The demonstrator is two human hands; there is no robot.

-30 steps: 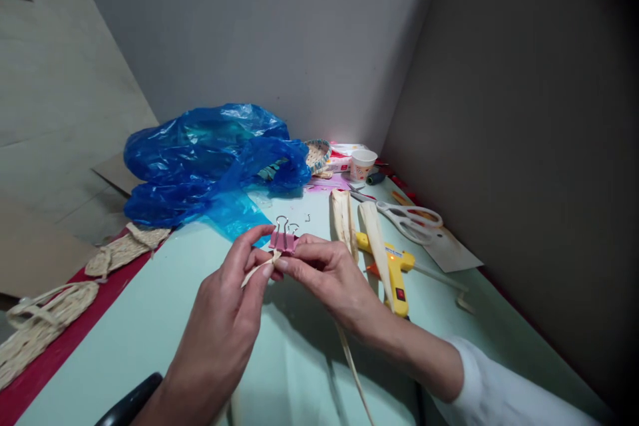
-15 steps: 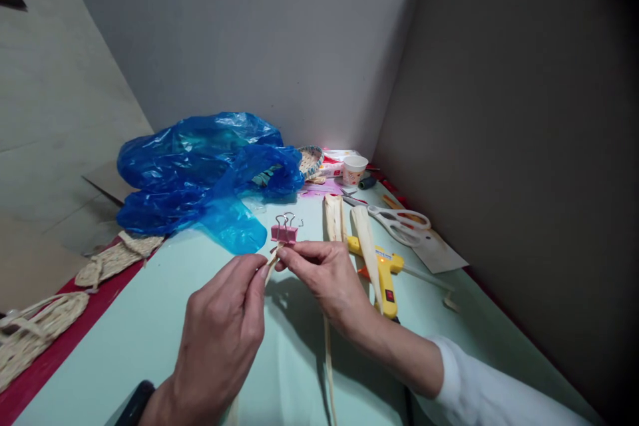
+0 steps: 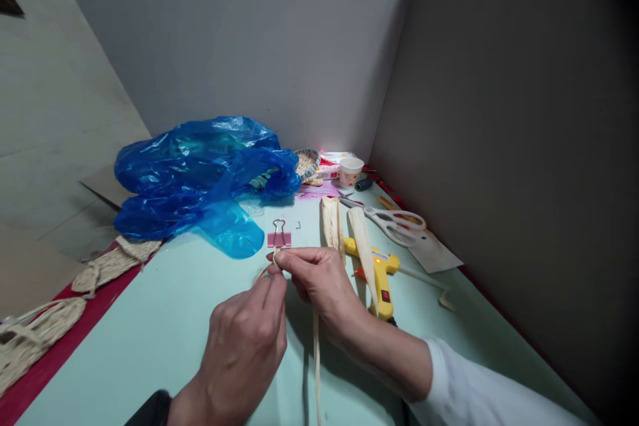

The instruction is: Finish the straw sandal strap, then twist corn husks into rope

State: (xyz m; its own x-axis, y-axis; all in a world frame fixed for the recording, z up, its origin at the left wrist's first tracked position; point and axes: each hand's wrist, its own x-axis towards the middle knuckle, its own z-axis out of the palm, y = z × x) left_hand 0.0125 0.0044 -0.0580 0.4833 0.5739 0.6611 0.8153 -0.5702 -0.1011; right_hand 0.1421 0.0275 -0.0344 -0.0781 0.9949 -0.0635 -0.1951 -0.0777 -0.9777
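A pink binder clip [image 3: 279,239] grips the top of some pale, thin plant-fibre strips [image 3: 316,359] over the table. Just below the clip, my right hand [image 3: 324,283] pinches the strips between thumb and fingers. Close beside it, my left hand [image 3: 244,336] is closed, its fingertips on a strip near the same spot. One strip curves out at the left of the fingertips, and others hang beneath my right hand. The exact crossing of the strips is hidden by the fingers.
A yellow glue gun [image 3: 383,279] lies right of my hands, beside wide dried husk pieces [image 3: 361,246]. White-handled scissors [image 3: 399,223] are behind it. A blue plastic bag [image 3: 200,173], a paper cup [image 3: 351,172] and a small woven basket [image 3: 307,163] stand farther back. Woven slippers [image 3: 42,333] lie left.
My left hand has moved right and turned, its fingertips now below the right thumb. The binder clip has turned to face more squarely. The view has shifted slightly.
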